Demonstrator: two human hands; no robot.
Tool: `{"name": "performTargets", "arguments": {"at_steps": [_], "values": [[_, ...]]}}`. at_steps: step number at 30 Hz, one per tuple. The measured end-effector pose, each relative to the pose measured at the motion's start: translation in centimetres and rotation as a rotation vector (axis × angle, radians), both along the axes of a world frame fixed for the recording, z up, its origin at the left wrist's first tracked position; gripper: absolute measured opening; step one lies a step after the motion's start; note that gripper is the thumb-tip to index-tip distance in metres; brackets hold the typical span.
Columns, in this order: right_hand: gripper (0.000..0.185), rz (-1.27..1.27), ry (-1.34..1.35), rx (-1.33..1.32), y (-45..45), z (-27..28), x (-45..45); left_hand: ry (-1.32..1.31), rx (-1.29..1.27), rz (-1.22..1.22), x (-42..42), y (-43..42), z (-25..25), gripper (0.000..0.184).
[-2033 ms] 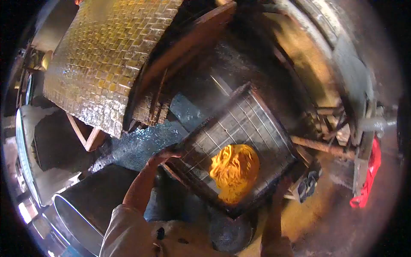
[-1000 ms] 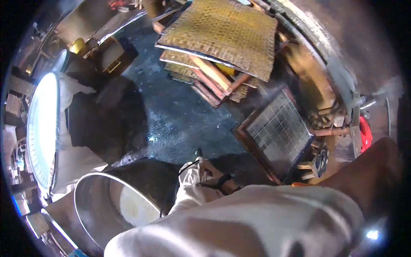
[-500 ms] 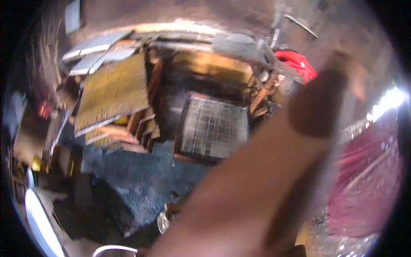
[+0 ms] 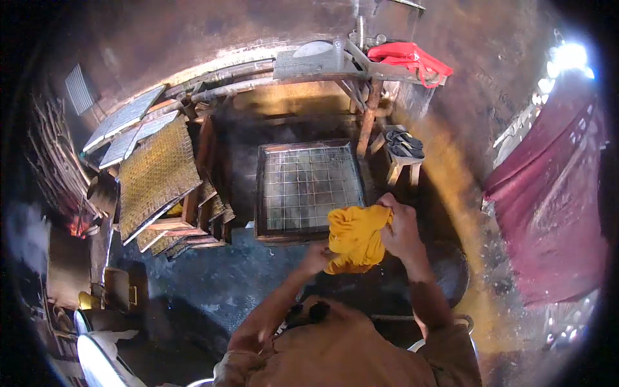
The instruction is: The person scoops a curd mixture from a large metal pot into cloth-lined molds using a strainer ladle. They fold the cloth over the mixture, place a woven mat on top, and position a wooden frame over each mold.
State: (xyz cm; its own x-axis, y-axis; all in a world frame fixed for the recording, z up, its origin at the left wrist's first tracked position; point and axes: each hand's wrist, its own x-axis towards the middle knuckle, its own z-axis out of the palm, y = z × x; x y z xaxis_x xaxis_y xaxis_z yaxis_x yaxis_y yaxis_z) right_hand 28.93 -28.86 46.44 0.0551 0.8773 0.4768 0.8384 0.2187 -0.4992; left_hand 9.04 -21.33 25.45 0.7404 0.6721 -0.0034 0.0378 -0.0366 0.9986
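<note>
A bunched yellow cloth (image 4: pixel 354 237) hangs in front of my body, stretched between both hands. My right hand (image 4: pixel 401 227) is closed on its right edge, knuckles uppermost. Lower down, my left hand (image 4: pixel 316 259) grips the cloth's bottom left side; its fingertips are partly hidden by the folds. Just beyond the cloth lies a dark-framed square tray with a wire grid (image 4: pixel 313 184), its near right corner partly covered by the cloth.
On the left, a woven mat panel (image 4: pixel 158 174) leans on a wooden rack. Embers (image 4: pixel 78 227) glow beside stacked sticks (image 4: pixel 58 148). A red bag (image 4: pixel 412 61) lies on a shelf, above a small stool (image 4: pixel 405 155) with dark sandals. A maroon cloth (image 4: pixel 551 193) hangs at right.
An arm that stretched blurred across the view has drawn back. Both hands now show, holding the yellow cloth, which was not visible before. The camera view has shifted and steadied.
</note>
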Motion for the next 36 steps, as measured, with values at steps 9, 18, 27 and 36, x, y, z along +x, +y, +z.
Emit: {"name": "performTargets", "arguments": {"at_steps": [9, 18, 27, 36], "values": [[0.022, -0.35, 0.524, 0.386, 0.0, 3.7, -0.5, 0.321, 0.427, 0.414, -10.6, 7.5, 2.0, 0.029], [0.024, -0.358, 1.076, 0.91, -1.7, 14.1, 2.1, -0.178, -0.127, 0.512, -16.9, 12.4, 8.3, 0.027], [0.03, 0.192, 1.159, 0.715, -1.2, 23.4, -3.7, -0.021, 0.004, 0.172, -17.6, 14.6, 14.5, 0.026], [0.049, 0.869, 0.364, 0.859, 8.0, 33.8, -15.7, -0.389, 0.441, 0.192, -4.2, 3.8, 44.1, 0.032]]}}
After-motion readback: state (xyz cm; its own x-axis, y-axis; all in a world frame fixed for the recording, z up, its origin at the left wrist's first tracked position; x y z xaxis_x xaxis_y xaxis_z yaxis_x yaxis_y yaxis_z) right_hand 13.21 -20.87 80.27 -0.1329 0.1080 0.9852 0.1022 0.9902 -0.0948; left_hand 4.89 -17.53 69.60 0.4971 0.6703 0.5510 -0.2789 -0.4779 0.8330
